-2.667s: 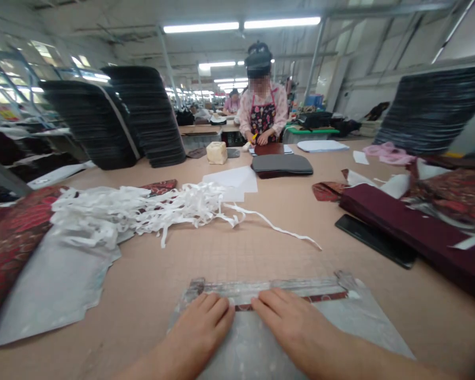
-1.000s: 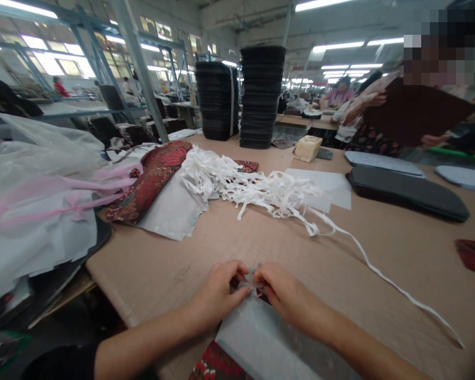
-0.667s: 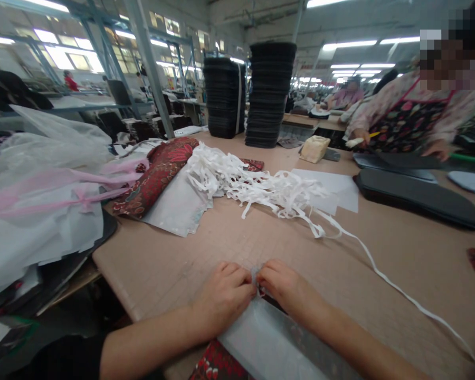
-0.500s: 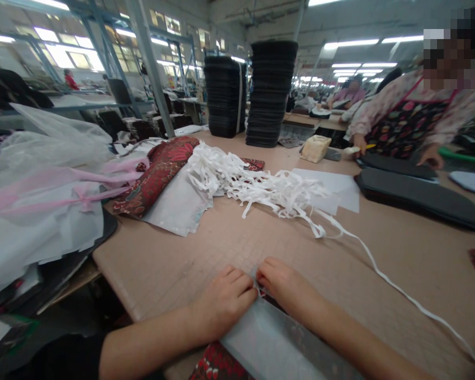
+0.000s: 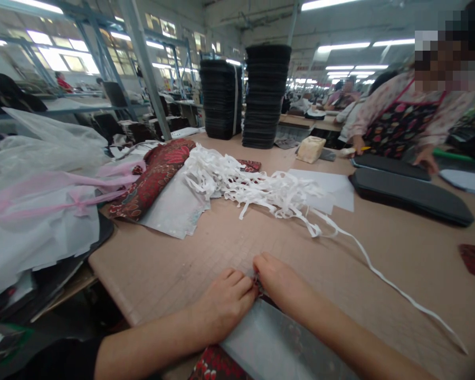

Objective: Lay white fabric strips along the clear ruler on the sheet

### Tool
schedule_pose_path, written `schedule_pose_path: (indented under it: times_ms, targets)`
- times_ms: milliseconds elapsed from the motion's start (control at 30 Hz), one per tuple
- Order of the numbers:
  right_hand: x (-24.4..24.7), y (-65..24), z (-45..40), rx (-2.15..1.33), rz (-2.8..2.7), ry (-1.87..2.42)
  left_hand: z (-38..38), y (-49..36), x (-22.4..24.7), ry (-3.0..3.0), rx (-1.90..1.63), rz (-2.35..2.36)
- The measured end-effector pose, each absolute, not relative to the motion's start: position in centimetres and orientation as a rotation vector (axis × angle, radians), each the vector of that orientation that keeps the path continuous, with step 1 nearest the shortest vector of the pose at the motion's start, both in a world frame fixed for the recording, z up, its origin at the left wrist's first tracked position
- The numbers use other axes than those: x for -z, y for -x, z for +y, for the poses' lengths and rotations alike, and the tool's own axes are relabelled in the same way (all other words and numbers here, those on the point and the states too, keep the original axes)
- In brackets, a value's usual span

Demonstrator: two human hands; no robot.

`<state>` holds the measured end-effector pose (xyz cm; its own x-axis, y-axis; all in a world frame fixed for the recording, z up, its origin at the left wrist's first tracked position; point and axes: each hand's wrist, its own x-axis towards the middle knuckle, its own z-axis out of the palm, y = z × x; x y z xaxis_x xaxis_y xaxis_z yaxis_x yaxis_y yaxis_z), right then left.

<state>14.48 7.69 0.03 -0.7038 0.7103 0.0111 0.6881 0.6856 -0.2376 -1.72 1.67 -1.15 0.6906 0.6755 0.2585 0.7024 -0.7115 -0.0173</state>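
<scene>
Both my hands meet at the far end of a fabric piece [image 5: 277, 338] with a pale grey backing, near the table's front edge. My left hand [image 5: 231, 298] is closed, its fingertips pinching that end. My right hand [image 5: 275, 274] is closed on the same end from the other side, its fingertips partly hidden. A small folded bit of the fabric's edge shows between them. Dark red patterned fabric [image 5: 217, 364] shows below the grey backing at the bottom of the view.
A tangle of white tape [image 5: 257, 184] lies mid-table, one strand trailing right. Rolled red patterned fabric [image 5: 154, 179] sits at left, beside plastic bags [image 5: 43, 153]. Black stacks [image 5: 265, 95] stand behind. Black padded pieces [image 5: 411, 195] lie at right, near a person [image 5: 404, 116] working opposite.
My right hand has turned slightly inward over the fabric end, and the edge there looks more folded. The view has shifted a little. The person opposite has moved slightly.
</scene>
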Motion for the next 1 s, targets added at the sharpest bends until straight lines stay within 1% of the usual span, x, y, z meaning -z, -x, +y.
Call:
schedule_pose_path:
  times_ms: [100, 200, 267, 400, 567, 667, 767, 867, 1000]
  targets:
    - [0.6, -16.4, 5.1, -0.127, -2.674, 1.067, 1.7, 1.9, 1.4, 2.781, 0.387, -1.146]
    - [1.2, -19.9, 1.9, 0.085, -2.646, 0.857, 1.7, 2.2, 1.6, 2.788, 0.456, -1.064]
    - [1.1, -22.7, -0.3, 0.185, -2.653, 0.817, 1.8, 2.3, 1.5, 2.787, 0.502, -1.016]
    - [0.3, -28.4, -4.2, 0.293, -2.615, 1.028, 3.2, 2.3, 0.6, 2.809, 0.574, -0.904]
    - [0.3, -35.0, -8.5, 0.487, -2.472, 1.406, 5.1, -0.7, -1.2, 2.92, 0.497, -0.658]
    - [1.0, -37.8, -10.3, 0.467, -2.288, 1.595, 5.2, -4.8, -1.4, 3.074, 0.374, -0.513]
    - [1.8, -39.2, -11.1, 0.332, -2.04, 1.746, 4.6, -10.2, -0.9, 3.23, 0.256, -0.335]
    - [1.9, -39.5, -11.2, 0.186, -1.843, 1.831, 3.5, -16.0, -0.4, 3.276, 0.234, -0.173]
    - [1.5, -39.2, -10.8, 0.022, -1.725, 1.896, 2.1, -22.5, 0.1, 3.22, 0.261, -0.084]
